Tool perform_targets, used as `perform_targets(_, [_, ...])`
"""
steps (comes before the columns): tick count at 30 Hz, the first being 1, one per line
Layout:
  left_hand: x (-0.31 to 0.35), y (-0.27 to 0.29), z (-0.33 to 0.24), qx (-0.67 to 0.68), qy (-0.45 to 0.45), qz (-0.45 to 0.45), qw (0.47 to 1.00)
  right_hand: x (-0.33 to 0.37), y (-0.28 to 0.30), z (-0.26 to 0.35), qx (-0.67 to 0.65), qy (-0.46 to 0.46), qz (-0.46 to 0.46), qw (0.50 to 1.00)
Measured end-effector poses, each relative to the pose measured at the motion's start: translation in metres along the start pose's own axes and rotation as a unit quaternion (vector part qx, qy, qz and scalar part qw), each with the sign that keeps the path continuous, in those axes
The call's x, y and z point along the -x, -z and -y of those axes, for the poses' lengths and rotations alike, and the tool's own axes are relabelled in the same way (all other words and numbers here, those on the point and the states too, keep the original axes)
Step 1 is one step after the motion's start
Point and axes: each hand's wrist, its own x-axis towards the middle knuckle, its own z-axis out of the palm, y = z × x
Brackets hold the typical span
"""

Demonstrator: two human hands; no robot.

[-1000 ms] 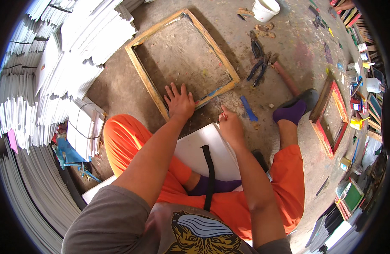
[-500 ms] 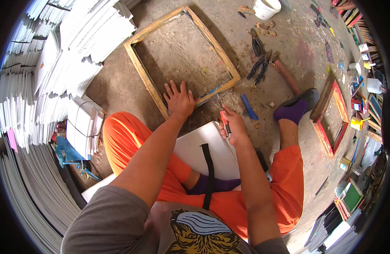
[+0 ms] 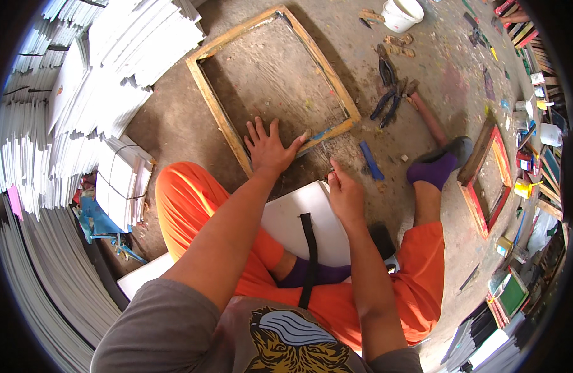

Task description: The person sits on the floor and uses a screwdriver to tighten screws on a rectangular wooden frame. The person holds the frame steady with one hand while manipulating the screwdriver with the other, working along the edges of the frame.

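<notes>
Since half a second ago my left thumb has swung out to the right along the wooden frame (image 3: 316, 62), and my right hand (image 3: 347, 196) has turned so the red-handled tool is out of sight. That frame lies flat on the floor (image 3: 286, 74), far of my knees, its near side toward me. Floor shows all through its opening; another strip of floor parts its left edge from the paper stacks (image 3: 143, 46). Pliers (image 3: 386, 105) and a hammer (image 3: 429, 118) lie off its right edge, apart from it. Between its near edge and my white board (image 3: 305, 208) runs a narrow gap.

My left hand (image 3: 271, 149) is spread wide, palm down at the near left corner, fingers pointing far. My right hand is curled, finger aimed far, left of a blue strip (image 3: 371, 161); I cannot tell what it grips.
</notes>
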Motion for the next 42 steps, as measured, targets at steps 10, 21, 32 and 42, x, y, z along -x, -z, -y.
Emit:
perform_targets(10, [-0.001,0.007,-0.006,-0.002,0.007,0.019,1.000,-0.005,0.005,0.006,0.040,-0.032,0.022,0.998])
perform_targets(21, [-0.003,-0.011,0.007,0.022,-0.043,-0.014,0.999,-0.008,0.020,0.059,0.176,-0.080,0.079,0.978])
perform_targets(32, [0.011,-0.006,0.020,-0.002,-0.291,-0.059,0.955,-0.012,0.019,0.071,0.234,-0.104,0.144,0.956])
perform_targets(42, [0.006,-0.009,0.021,0.009,-0.310,-0.062,0.949,-0.013,0.001,0.023,0.025,-0.074,0.059,0.995])
